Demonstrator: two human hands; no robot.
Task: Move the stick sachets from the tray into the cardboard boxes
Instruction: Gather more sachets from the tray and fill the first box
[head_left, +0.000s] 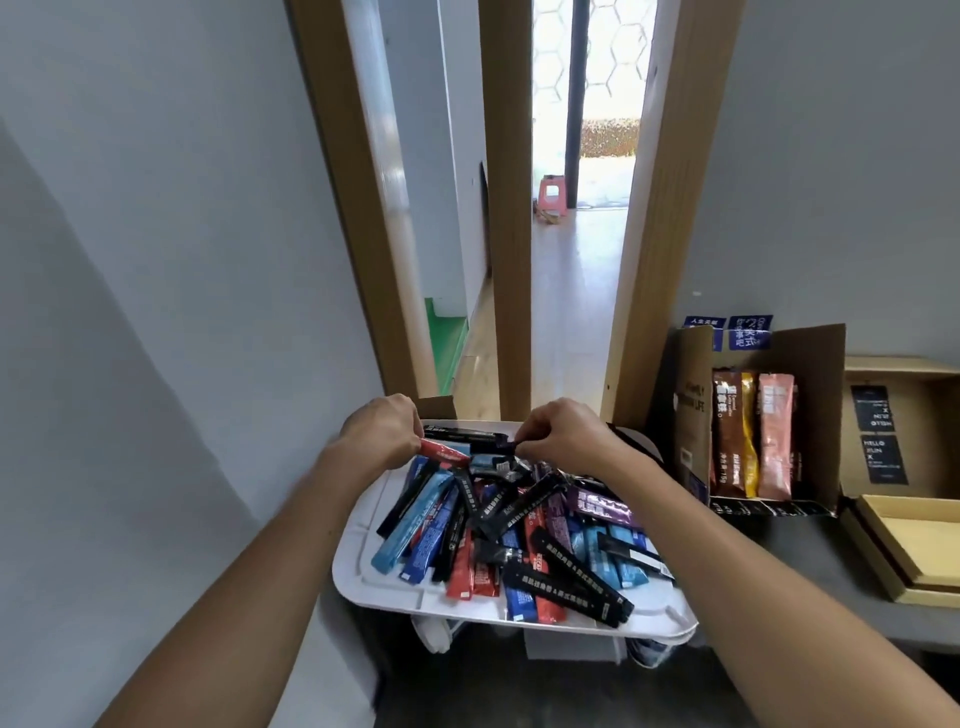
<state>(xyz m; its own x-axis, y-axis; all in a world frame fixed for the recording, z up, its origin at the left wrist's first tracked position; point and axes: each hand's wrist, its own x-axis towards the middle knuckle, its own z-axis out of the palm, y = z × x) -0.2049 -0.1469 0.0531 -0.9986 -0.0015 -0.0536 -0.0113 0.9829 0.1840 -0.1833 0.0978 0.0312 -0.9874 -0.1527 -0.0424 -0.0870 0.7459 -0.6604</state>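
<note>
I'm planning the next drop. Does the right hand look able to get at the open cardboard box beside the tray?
Likely yes: the cardboard box stands open near the right hand, path looks free.

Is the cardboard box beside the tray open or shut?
Open: the cardboard box has raised flaps, with sachets standing visible inside.

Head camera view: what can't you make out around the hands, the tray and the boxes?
- Head view: fingertips of the left hand and right hand, curled behind the knuckles round a red sachet and a black sachet.
- Head view: the tray's lowest sachets, buried under the pile.
- Head view: the flat box, cut off by the right edge.
- Head view: sachet print, too small and blurred.
</note>
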